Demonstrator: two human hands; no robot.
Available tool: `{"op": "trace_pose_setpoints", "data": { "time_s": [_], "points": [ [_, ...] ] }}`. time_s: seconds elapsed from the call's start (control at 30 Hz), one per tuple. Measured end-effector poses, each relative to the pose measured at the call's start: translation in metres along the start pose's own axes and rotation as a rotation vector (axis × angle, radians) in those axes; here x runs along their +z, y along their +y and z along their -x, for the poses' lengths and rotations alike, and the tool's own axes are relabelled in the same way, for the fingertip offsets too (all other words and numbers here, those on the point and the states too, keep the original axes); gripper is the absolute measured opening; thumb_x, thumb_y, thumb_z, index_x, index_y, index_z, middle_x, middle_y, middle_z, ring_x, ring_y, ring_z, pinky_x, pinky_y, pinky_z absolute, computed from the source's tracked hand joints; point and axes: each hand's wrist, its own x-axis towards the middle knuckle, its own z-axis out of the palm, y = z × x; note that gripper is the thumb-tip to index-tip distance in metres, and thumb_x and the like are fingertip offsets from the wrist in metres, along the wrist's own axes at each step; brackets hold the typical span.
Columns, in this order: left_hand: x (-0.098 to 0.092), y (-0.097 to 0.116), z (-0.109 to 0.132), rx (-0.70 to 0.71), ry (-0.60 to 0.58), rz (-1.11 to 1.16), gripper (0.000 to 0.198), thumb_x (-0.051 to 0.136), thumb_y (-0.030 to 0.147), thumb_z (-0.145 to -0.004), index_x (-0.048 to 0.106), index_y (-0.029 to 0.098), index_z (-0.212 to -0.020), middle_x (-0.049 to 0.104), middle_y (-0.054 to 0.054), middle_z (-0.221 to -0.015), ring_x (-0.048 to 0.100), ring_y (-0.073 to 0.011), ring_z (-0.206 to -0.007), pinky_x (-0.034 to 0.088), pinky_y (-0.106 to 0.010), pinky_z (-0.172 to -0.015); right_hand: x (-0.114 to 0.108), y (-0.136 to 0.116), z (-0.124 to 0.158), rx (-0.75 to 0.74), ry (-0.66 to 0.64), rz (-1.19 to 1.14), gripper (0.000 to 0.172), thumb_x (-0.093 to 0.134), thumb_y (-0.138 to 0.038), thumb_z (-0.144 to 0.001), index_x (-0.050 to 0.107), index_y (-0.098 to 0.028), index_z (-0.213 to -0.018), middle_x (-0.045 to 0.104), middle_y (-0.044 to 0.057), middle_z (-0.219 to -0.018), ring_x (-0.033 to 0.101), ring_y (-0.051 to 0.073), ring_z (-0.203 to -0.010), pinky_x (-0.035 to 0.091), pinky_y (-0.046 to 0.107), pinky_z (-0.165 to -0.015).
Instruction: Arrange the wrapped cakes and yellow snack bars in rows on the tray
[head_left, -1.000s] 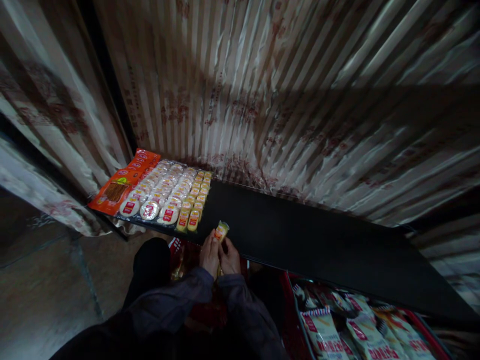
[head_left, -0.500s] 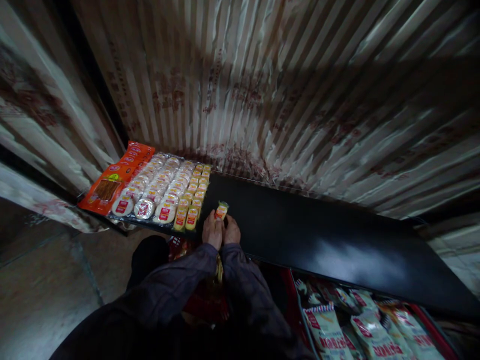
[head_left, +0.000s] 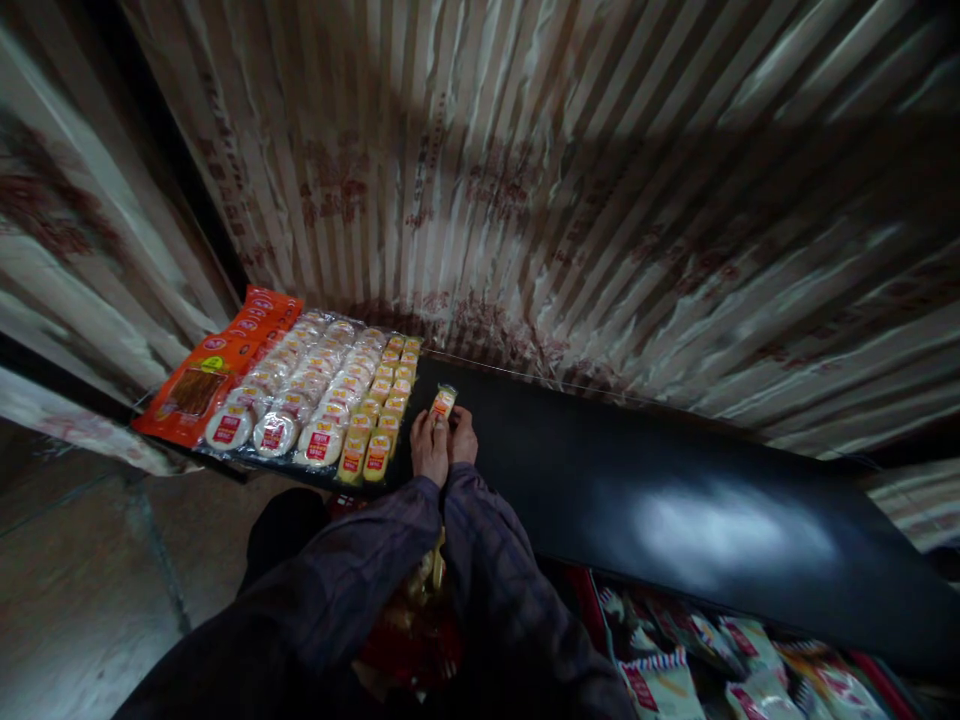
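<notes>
Both my hands reach over a black shelf [head_left: 675, 500]. My left hand [head_left: 428, 448] and my right hand [head_left: 463, 438] are pressed together, fingers closed on one small yellow snack packet [head_left: 443, 401] held upright just above the shelf. The packet stands a little right of two rows of like yellow packets [head_left: 382, 405]. Left of those rows lie rows of round white snack packs [head_left: 300, 385], and at the far left orange packets [head_left: 217, 365].
A striped, patterned curtain [head_left: 562, 180] hangs behind the shelf. Below the shelf at right is a bin of white and red snack bags [head_left: 675, 670]. A red basket [head_left: 409, 630] with yellow packets sits under my arms. A bare floor [head_left: 82, 590] lies at left.
Both hands have carried the yellow packet up and forward over the shelf, closer to the rows of yellow packets. The view has shifted with the head.
</notes>
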Motion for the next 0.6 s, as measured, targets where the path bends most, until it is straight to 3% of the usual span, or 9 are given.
{"op": "trace_pose_setpoints", "data": {
  "time_s": [0.33, 0.6],
  "points": [
    [0.014, 0.008, -0.038, -0.005, 0.083, 0.027, 0.042, 0.039, 0.026, -0.094, 0.064, 0.012, -0.124, 0.048, -0.012, -0.143, 0.042, -0.0182, -0.135, 0.027, -0.027, -0.118, 0.015, -0.012, -0.043, -0.035, -0.006, -0.024, 0.037, 0.057, -0.032, -0.081, 0.054, -0.02, -0.115, 0.071, 0.005, -0.104, 0.065, 0.018, -0.09, 0.048, 0.027, -0.08],
    [0.021, 0.011, -0.061, -0.001, 0.034, 0.087, 0.045, 0.033, 0.021, -0.096, 0.059, 0.014, -0.131, 0.048, -0.008, -0.147, 0.035, -0.016, -0.142, 0.022, -0.028, -0.121, 0.021, -0.026, -0.071, -0.038, -0.024, 0.023, 0.035, 0.058, -0.032, -0.085, 0.053, -0.019, -0.117, 0.07, 0.007, -0.106, 0.066, 0.018, -0.092, 0.047, 0.027, -0.081]
  ]
}}
